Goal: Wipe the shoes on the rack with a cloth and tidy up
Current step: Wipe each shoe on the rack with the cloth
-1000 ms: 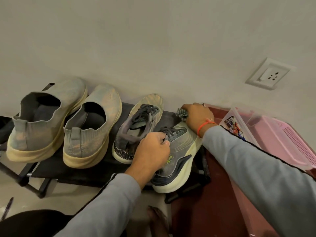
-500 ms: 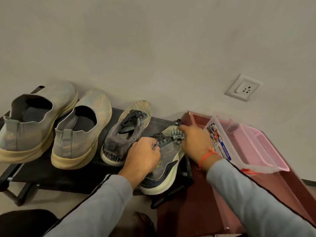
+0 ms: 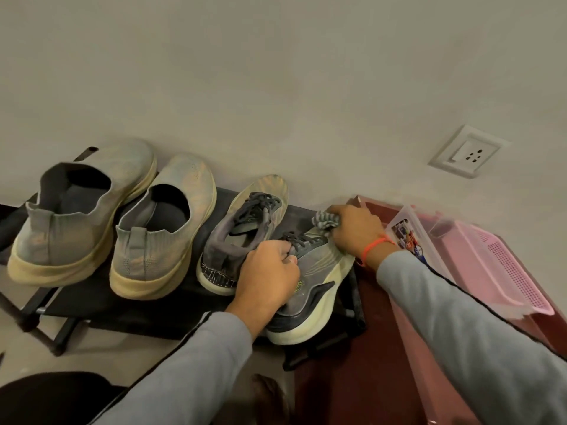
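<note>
On the black fabric rack (image 3: 101,305) stood four shoes — two knit slip-ons (image 3: 122,216), two laced sneakers — the left hand (image 3: 270,277) gripping the nearest sneaker (image 3: 313,289) by its collar while the right hand (image 3: 356,231) bunched a ribbed grey cloth (image 3: 325,220) against its toe.

I see a black rack (image 3: 101,305) carrying four shoes: two grey slip-ons (image 3: 76,222) (image 3: 159,237) at left, a laced sneaker (image 3: 242,237), and another sneaker (image 3: 313,289) at its right end.

Printed label (image 3: 406,237) on the clear box (image 3: 429,240) (text unreadable).
</note>
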